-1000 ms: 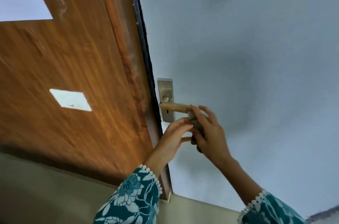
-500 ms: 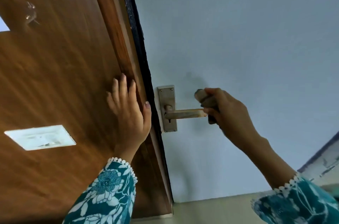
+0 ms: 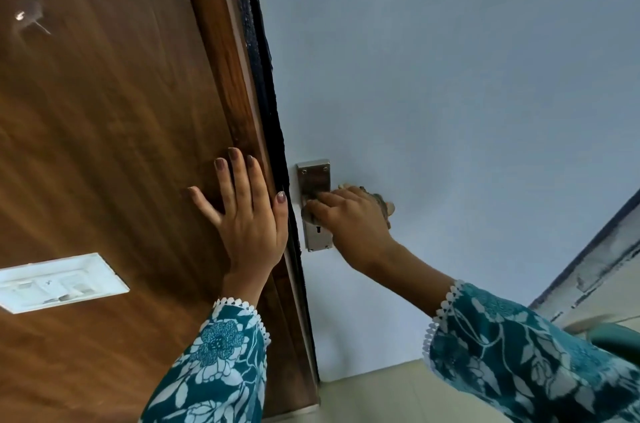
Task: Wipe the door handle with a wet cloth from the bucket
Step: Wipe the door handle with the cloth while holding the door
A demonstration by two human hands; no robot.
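Observation:
The metal door handle's back plate [image 3: 313, 176] is fixed on the pale blue door [image 3: 450, 93], just right of the dark door edge. My right hand [image 3: 349, 214] covers the lever and is shut on a small dark cloth [image 3: 380, 201], pressing it against the handle near the plate. Only a bit of the cloth shows past my fingers. The lever itself is hidden under the hand. My left hand [image 3: 246, 214] lies flat and open on the brown wooden panel [image 3: 104, 145], fingers spread, touching the wood beside the door edge.
A white switch plate [image 3: 59, 282] sits on the wooden panel at lower left. A dark strip [image 3: 259, 59] runs between wood and door. At the right edge a worn frame [image 3: 595, 270] slants upward. No bucket is in view.
My right hand with the cloth has slid left along the lever from its tip to the plate. My left hand, earlier at the handle, moved onto the wooden panel and stays there.

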